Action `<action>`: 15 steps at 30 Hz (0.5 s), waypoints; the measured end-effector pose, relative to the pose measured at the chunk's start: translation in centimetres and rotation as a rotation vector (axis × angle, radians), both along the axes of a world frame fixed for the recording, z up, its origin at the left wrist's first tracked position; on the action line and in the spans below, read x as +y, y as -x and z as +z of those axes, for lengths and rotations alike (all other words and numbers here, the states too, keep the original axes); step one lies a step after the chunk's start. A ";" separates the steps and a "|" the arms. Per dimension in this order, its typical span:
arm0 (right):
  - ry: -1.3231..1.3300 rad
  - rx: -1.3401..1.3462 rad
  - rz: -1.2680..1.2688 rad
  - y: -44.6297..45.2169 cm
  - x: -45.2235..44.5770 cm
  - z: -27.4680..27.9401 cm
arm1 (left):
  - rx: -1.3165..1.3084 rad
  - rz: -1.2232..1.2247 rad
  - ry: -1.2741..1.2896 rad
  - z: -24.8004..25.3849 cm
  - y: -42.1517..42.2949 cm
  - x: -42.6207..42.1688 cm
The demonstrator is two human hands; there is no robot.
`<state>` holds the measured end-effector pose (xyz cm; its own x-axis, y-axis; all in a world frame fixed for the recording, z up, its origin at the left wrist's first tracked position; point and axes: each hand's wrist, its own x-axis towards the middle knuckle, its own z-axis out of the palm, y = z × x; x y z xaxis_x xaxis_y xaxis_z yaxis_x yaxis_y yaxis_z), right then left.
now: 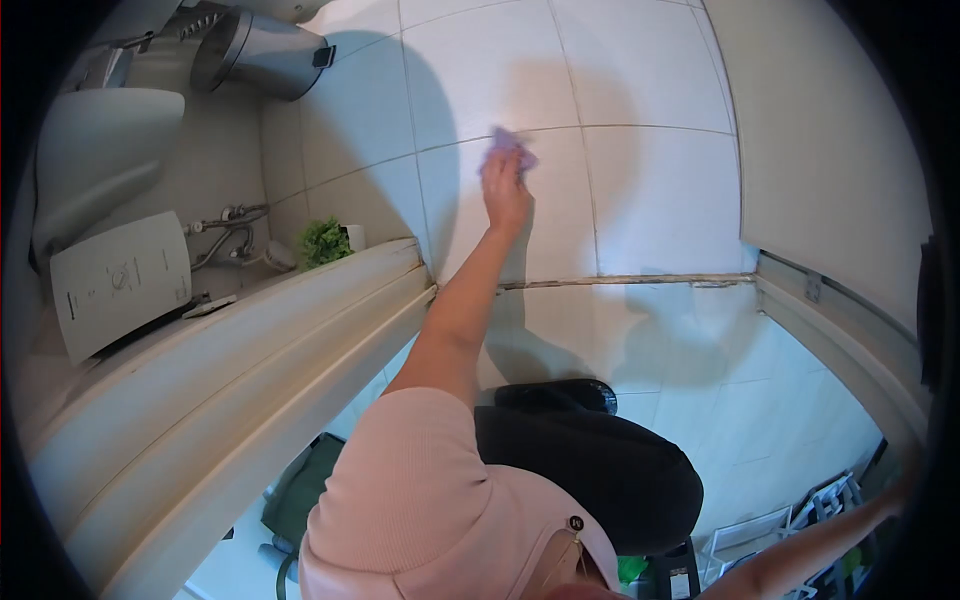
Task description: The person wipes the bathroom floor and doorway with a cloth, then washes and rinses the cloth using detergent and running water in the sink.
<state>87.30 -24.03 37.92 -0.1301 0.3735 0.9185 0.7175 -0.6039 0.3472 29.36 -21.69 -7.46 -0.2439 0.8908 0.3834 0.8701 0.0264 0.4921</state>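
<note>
Stretched out in front of me, my left hand [507, 190] is closed on a small purple cloth [511, 152]. The cloth is pressed to the white tiled floor [490, 60] past the doorway, and its edges are blurred. My right forearm [810, 550] reaches to the lower right, towards the door frame [850, 345]. At the dark rim of the view, my right hand [903, 488] barely shows and its fingers cannot be made out.
A threshold strip [630, 281] crosses the doorway. On the left are a door frame [230, 400], a toilet [100, 150], a green plant [325, 242] and a grey bin [270, 60]. A pale door [830, 130] stands on the right. Folded racks [770, 535] lie at lower right.
</note>
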 end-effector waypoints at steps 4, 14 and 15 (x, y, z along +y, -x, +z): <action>0.013 0.085 -0.208 -4.9 -1.7 0.8 | -0.470 0.145 -0.231 -1.3 6.8 3.5; -0.009 -0.010 -0.007 -0.2 -0.2 -0.3 | 0.245 1.627 0.385 -4.4 8.9 1.4; -0.012 -0.004 -0.002 -0.4 -0.1 -0.3 | 0.193 1.405 0.438 -2.5 5.7 1.7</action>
<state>87.72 -24.18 37.58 -0.1334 0.3631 0.9221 0.7149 -0.6092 0.3433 23.66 -19.94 -10.01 -0.9599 0.0253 0.2791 0.0569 0.9928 0.1056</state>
